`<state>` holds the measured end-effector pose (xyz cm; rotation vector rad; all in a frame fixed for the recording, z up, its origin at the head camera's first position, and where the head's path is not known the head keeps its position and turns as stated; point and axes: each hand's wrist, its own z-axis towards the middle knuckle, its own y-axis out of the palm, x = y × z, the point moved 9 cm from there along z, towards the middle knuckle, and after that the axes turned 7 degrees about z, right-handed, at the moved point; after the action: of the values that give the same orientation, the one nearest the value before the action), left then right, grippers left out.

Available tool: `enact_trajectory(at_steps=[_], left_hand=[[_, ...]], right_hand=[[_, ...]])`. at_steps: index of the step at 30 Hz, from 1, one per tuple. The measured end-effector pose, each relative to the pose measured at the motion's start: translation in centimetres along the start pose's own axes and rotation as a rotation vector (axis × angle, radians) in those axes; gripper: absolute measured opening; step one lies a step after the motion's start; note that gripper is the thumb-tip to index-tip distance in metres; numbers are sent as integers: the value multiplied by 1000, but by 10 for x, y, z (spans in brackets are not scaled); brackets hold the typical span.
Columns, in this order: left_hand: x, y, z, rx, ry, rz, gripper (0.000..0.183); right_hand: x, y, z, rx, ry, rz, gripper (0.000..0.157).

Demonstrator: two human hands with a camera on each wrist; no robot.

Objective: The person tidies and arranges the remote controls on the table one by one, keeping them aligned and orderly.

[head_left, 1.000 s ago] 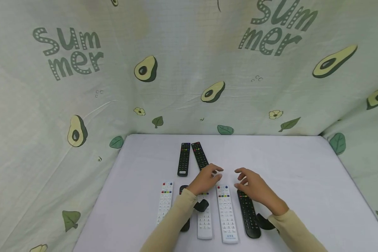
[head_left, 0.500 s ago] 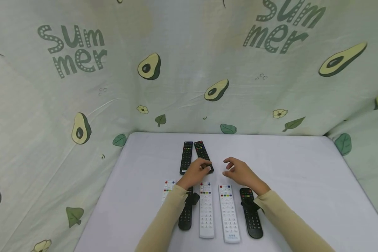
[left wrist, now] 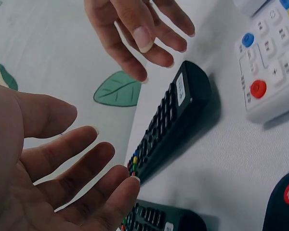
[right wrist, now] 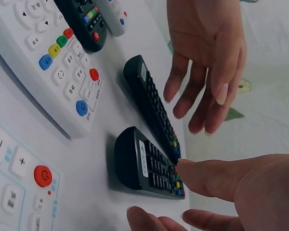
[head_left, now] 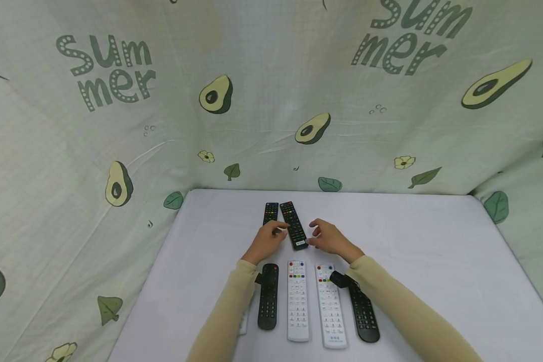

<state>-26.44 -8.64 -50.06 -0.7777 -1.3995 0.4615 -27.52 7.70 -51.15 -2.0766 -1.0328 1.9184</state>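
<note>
A slim black remote control lies slanted on the table between both hands, its white label toward the near side. My left hand is at its left side, over the lower part of a second black remote, fingers loosely bent and holding nothing. On the other side is my right hand, thumb and fingertips near the slanted remote's lower right edge. In the left wrist view the left hand's fingers are spread apart, palm empty. The right wrist view has the right thumb overlapping the slanted remote's far end.
A nearer row holds a black remote, a white remote, another white remote and a black remote. One more white remote is mostly hidden by the left sleeve. Behind the white table hangs an avocado-print cloth.
Both hands have moved left and farther toward the back, so they now flank the slanted black remote. The remotes have stayed in place; the head view has shifted slightly.
</note>
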Motion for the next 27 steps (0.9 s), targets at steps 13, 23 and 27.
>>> enact_trajectory(at_steps=[13, 23, 27], left_hand=[[-18, -12, 8, 19, -37, -16, 29], [-22, -6, 22, -7, -91, -33, 33], [-21, -3, 27, -10, -96, -49, 34]], right_hand=[[10, 19, 20, -33, 58, -17, 50], [16, 20, 29, -8, 90, -4, 49], [15, 21, 29, 1, 103, -15, 47]])
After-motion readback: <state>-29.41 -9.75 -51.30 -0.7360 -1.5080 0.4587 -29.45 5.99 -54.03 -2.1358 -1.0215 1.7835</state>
